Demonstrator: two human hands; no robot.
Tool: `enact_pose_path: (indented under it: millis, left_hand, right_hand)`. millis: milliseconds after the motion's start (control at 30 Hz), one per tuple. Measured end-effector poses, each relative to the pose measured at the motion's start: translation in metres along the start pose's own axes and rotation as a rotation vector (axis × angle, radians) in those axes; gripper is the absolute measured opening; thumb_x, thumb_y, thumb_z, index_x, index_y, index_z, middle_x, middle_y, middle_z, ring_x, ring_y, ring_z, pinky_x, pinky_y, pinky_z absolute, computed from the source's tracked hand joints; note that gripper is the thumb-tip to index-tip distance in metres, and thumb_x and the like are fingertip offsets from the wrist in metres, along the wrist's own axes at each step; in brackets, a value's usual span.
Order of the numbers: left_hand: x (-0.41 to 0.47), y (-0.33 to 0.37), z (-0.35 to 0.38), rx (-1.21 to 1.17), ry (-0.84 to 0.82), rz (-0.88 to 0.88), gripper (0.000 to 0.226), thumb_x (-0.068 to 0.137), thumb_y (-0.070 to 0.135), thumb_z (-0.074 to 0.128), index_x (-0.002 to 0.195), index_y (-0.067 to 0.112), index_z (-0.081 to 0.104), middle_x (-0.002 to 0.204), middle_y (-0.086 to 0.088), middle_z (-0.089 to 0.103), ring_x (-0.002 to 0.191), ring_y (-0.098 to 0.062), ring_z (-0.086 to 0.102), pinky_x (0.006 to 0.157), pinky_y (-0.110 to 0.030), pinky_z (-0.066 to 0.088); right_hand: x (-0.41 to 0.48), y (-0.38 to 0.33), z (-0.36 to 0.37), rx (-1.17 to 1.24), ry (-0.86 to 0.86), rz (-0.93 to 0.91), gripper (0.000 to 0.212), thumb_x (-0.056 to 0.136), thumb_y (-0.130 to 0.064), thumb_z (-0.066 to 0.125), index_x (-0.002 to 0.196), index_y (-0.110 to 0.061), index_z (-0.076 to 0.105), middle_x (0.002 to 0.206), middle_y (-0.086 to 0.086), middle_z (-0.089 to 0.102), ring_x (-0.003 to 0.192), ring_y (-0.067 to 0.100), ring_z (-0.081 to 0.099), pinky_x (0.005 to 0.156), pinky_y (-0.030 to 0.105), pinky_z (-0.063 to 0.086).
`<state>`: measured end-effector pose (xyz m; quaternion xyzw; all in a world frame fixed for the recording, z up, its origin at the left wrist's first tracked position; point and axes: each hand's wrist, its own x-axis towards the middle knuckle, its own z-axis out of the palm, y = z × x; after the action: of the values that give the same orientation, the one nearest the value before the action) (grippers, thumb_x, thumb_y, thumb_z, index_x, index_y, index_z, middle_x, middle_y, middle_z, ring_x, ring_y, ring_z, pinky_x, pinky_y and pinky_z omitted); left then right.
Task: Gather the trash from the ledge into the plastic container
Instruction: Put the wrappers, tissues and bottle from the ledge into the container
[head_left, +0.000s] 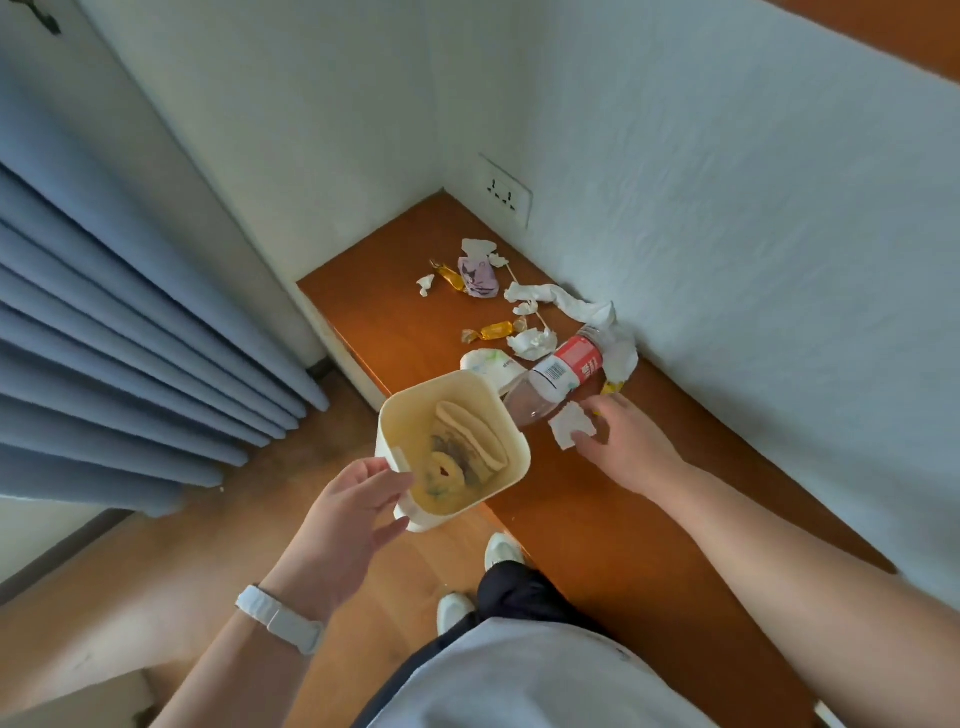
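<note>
My left hand (349, 512) grips the near rim of the cream, rounded-square plastic container (451, 448), held over the glossy orange-brown wooden ledge (613, 519). At three o'clock of it, my right hand (626, 441) pinches a crumpled white tissue (570, 425). A clear bottle (558, 376) lies just beyond among wrappers and tissues.

Left hand (347, 512) gripping, right hand (626, 447) — pinching, outstretched

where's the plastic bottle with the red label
Head view: the clear plastic bottle with the red label lies on the orange-brown wooden ledge, between the cream plastic container and the white wall.
</note>
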<state>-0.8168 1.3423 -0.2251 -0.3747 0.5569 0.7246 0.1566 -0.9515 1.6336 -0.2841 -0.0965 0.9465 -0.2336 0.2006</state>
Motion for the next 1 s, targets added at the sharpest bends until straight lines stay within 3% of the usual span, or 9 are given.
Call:
enact_pose_path:
  millis: [167, 267, 367, 533, 733, 867, 1000]
  left_hand:
    - [0.001, 0.002, 0.007, -0.008, 0.03, -0.034, 0.014, 0.094, 0.01, 0.062, 0.108, 0.007, 0.062, 0.101, -0.009, 0.072, 0.092, -0.02, 0.066, 0.083, -0.039, 0.053]
    - [0.0, 0.004, 0.012, 0.006, 0.037, -0.043, 0.011, 0.094, 0.009, 0.062, 0.105, 0.008, 0.063, 0.093, -0.005, 0.075, 0.083, -0.014, 0.07, 0.079, -0.037, 0.052]
    - [0.0, 0.007, 0.018, 0.011, 0.038, -0.048, 0.013, 0.094, 0.008, 0.061, 0.107, 0.007, 0.063, 0.093, -0.006, 0.076, 0.083, -0.014, 0.071, 0.079, -0.037, 0.053]
    - [-0.002, 0.011, 0.023, 0.024, 0.038, -0.049, 0.019, 0.093, 0.008, 0.062, 0.111, 0.004, 0.062, 0.1, -0.01, 0.075, 0.092, -0.021, 0.07, 0.084, -0.041, 0.053]
    - [-0.009, 0.013, 0.021, 0.034, 0.036, -0.037, 0.015, 0.093, 0.007, 0.062, 0.108, 0.004, 0.062, 0.097, -0.01, 0.075, 0.093, -0.022, 0.068, 0.089, -0.043, 0.053]
    - [-0.015, 0.01, 0.018, 0.041, 0.032, -0.028, 0.013, 0.093, 0.009, 0.062, 0.106, 0.006, 0.061, 0.098, -0.01, 0.075, 0.093, -0.021, 0.068, 0.091, -0.044, 0.052]
    - [-0.019, 0.007, 0.016, 0.063, 0.027, -0.013, 0.014, 0.093, 0.011, 0.064, 0.106, 0.007, 0.06, 0.102, -0.012, 0.071, 0.095, -0.023, 0.065, 0.094, -0.046, 0.05]
  right_hand:
    - [0.022, 0.034, 0.029, -0.057, -0.051, -0.009, 0.067, 0.087, -0.043, 0.069, 0.146, -0.023, 0.046, 0.146, -0.002, 0.048, 0.129, 0.022, 0.048, 0.101, 0.039, 0.049]
    - [0.027, 0.033, 0.042, -0.1, 0.011, -0.028, 0.068, 0.086, -0.04, 0.071, 0.147, -0.023, 0.044, 0.143, 0.001, 0.051, 0.131, 0.024, 0.045, 0.103, 0.04, 0.045]
    - [0.034, 0.033, 0.051, -0.089, 0.037, -0.016, 0.055, 0.089, -0.035, 0.068, 0.14, -0.02, 0.052, 0.132, 0.003, 0.055, 0.121, 0.025, 0.05, 0.096, 0.038, 0.049]
    - [0.038, 0.031, 0.052, -0.053, -0.017, -0.015, 0.02, 0.092, -0.019, 0.059, 0.109, -0.014, 0.067, 0.106, 0.002, 0.061, 0.092, 0.021, 0.06, 0.077, 0.039, 0.054]
    - [0.021, 0.017, 0.045, 0.031, -0.038, 0.031, 0.011, 0.092, -0.02, 0.059, 0.101, -0.021, 0.066, 0.092, -0.004, 0.063, 0.085, 0.015, 0.062, 0.074, 0.036, 0.056]
    - [-0.001, -0.012, 0.024, 0.24, 0.096, -0.006, 0.011, 0.093, -0.022, 0.062, 0.103, -0.02, 0.067, 0.091, -0.006, 0.065, 0.081, 0.013, 0.061, 0.072, 0.038, 0.056]
    - [-0.023, -0.06, -0.006, 0.37, 0.176, -0.113, 0.003, 0.095, -0.024, 0.061, 0.097, -0.021, 0.062, 0.085, -0.014, 0.062, 0.078, 0.006, 0.061, 0.064, 0.022, 0.05]
